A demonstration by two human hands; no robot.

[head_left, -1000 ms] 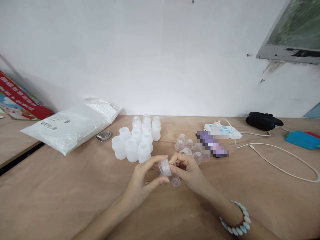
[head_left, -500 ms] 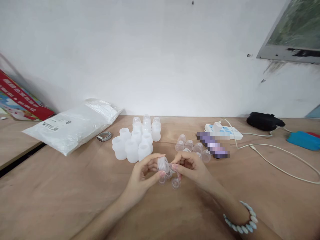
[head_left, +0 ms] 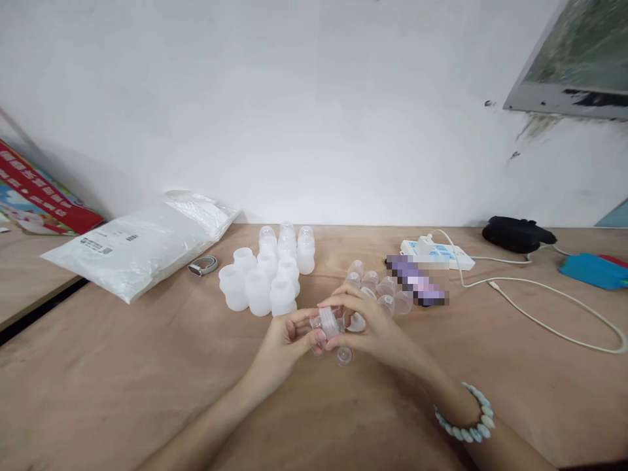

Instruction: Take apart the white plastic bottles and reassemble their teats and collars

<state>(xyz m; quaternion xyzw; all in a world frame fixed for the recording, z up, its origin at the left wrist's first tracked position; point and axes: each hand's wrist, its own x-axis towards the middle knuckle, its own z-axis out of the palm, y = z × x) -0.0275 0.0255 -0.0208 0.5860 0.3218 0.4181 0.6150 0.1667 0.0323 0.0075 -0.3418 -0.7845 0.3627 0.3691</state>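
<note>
Between my hands is a whitish ridged bottle collar [head_left: 328,322] with a clear nipple-like piece, partly hidden by fingers. My left hand [head_left: 293,333] pinches its left side with thumb and fingertips. Closed over its top and right side are the fingers of my right hand [head_left: 366,320]. On the table just below lies a clear bottle nipple [head_left: 345,356], with another partly covered by my left thumb. White bottles [head_left: 259,291] stand beyond my left hand, several without tops. Clear dome caps [head_left: 386,286] are grouped beyond my right hand.
Bottles with clear caps [head_left: 306,242] stand at the back. Left of them lie a watch [head_left: 203,265] and a white plastic bag [head_left: 142,242]. To the right are a purple phone [head_left: 417,281], a power strip [head_left: 456,257], a cable [head_left: 554,284] and a black case [head_left: 517,234].
My right hand has shifted from pinching at the collar's right end to gripping over the collar itself. The collar has turned, and clear material now shows on its left side.
</note>
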